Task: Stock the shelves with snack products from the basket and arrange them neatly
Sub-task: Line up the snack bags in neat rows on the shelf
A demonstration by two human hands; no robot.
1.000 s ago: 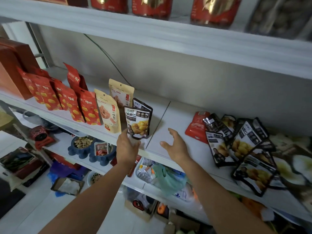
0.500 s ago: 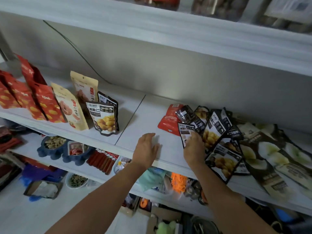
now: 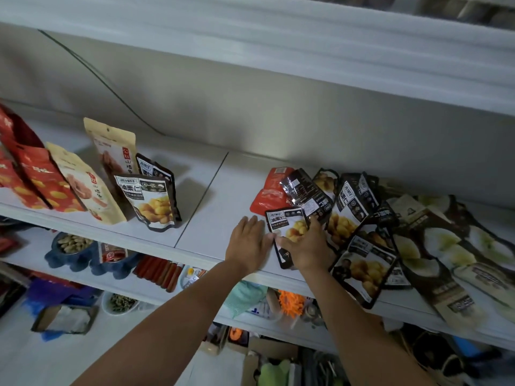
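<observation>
Left of frame, standing packets (image 3: 150,201) line the shelf (image 3: 211,218); the heap (image 3: 359,218) right of centre looks unsorted. The right hand (image 3: 308,246) grasps one chestnut packet (image 3: 287,228) at the heap's edge; the left hand (image 3: 248,240) lies flat, fingers released.

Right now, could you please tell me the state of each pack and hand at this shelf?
Right hand: gripping small black chestnut pouch.
Left hand: open, flat on white shelf.
Black pouch pile: lying flat, overlapping.
Beige paper pouches: standing upright.
Red foil pouch: lying flat.

Single head-worn wide-angle view, looking forward and down, close to the white shelf (image 3: 195,240), forearms reaching from below.
</observation>
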